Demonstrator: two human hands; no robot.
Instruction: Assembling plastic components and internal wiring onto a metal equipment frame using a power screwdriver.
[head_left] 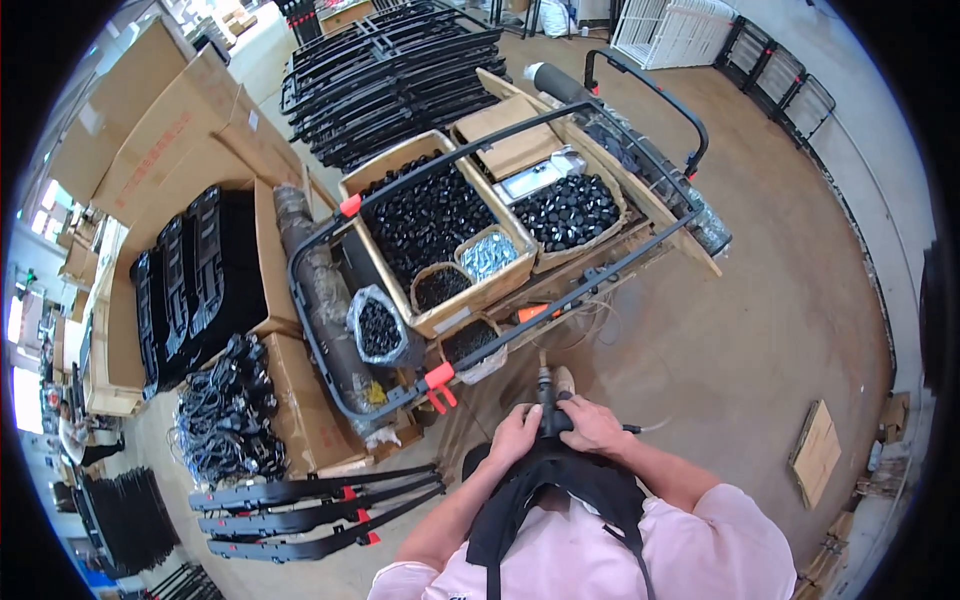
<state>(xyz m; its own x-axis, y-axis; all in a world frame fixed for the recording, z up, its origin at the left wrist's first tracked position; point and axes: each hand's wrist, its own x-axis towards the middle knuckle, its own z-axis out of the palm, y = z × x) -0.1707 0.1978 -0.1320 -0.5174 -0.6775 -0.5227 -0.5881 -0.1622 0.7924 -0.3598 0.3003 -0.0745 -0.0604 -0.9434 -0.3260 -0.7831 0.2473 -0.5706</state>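
In front of my body I hold a dark power driver (545, 400), its metal nose pointing away from me. The fingers of my right hand (594, 425) close round its handle side, where a thin hose or cord comes out to the right. My left hand (517, 432) grips the driver's left side, its fingertips partly hidden. Beyond the tool, a black tubular frame (560, 303) with rounded corners lies across a work stand. A red clip (438, 385) sits on its near left corner, and another red clip (350, 205) on its left side.
Within the frame stand a carton of black plastic caps (430, 205), a tub of silver screws (489, 256) and a bag of small black parts (379, 328). Curved black bars (310, 520) lie lower left. Stacked black frames (390, 85) rise behind. A wooden board (816, 455) lies right.
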